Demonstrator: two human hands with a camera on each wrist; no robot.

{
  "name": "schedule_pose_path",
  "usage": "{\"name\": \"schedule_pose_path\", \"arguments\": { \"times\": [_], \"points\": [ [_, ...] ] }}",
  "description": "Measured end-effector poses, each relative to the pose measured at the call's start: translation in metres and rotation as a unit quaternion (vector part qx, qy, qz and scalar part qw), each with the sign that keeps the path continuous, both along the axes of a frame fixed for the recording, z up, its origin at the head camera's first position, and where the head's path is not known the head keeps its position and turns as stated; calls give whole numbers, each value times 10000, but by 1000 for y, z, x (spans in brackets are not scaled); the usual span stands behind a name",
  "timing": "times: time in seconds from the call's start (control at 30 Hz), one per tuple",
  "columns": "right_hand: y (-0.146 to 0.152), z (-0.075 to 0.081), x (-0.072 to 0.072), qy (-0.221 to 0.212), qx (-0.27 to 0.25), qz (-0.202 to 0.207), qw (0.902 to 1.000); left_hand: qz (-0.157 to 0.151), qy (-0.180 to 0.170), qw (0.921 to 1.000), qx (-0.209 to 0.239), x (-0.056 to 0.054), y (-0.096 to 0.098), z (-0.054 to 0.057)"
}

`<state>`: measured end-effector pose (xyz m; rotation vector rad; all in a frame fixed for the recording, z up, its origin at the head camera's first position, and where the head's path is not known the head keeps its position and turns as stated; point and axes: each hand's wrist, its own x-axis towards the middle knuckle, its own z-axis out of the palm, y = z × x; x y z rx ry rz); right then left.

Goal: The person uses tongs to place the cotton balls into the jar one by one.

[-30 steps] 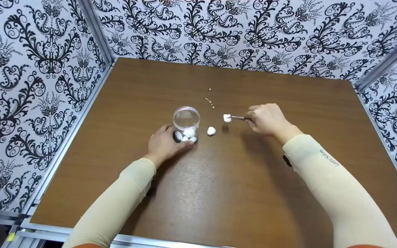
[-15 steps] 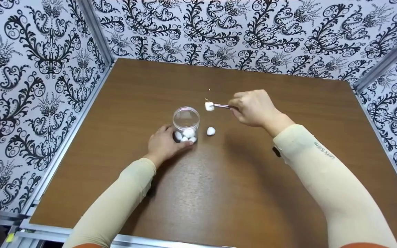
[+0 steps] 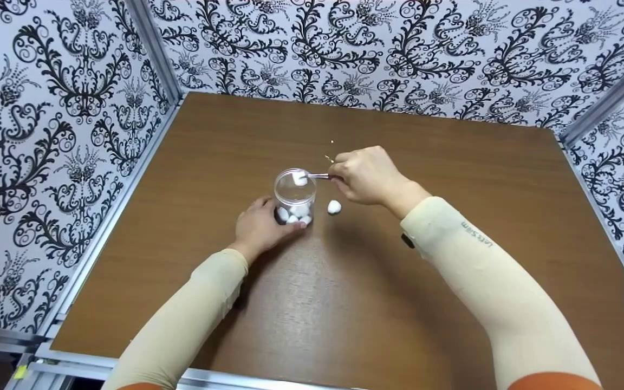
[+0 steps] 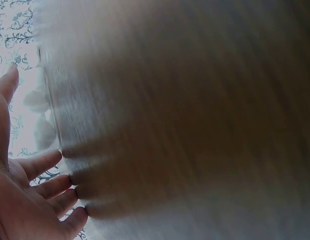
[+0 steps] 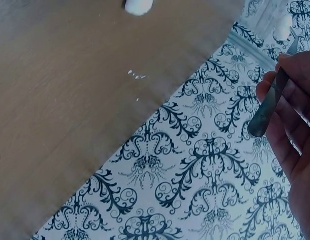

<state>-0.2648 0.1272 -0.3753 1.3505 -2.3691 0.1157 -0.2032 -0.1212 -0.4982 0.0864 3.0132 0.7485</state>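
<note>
My left hand [image 3: 260, 225] holds a clear plastic jar [image 3: 295, 199] low on its side, thumb in front and fingers behind. Several white soft-looking balls [image 3: 300, 211] lie in the bottom of the jar; the left wrist view shows the jar's balls [image 4: 45, 132] between thumb and fingers. My right hand [image 3: 366, 173] pinches a slim metal tool [image 3: 318, 176], whose flat rounded end [image 5: 257, 127] sticks out behind the fingers. At its tip sits a white piece [image 3: 300, 179], which overlaps the jar's mouth in the head view.
One loose white ball [image 3: 334, 207] rests on the brown table [image 3: 398, 303], right of the jar. Small pale crumbs [image 3: 329, 158] are scattered behind it. Patterned walls [image 3: 344, 49] with metal frame posts [image 3: 152, 49] rise at the table's back and sides.
My right hand has carried the white piece on the tool leftward, rising past the loose ball, to the jar's mouth. The left hand and jar stay in place.
</note>
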Motion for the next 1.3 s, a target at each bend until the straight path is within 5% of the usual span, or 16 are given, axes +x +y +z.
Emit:
{"name": "schedule_pose_path", "arguments": {
  "times": [0.77, 1.07, 1.3],
  "points": [
    [1, -12, -1, 39, 20, 114, 9999, -9, 44, 9999, -110, 0, 0, 0],
    [38, -10, 0, 116, -128, -133, 9998, 3, 10, 10000, -64, 0, 1, 2],
    [75, -25, -2, 65, -90, -461, 9989, 14, -45, 10000, -86, 0, 0, 1]
  ]
}}
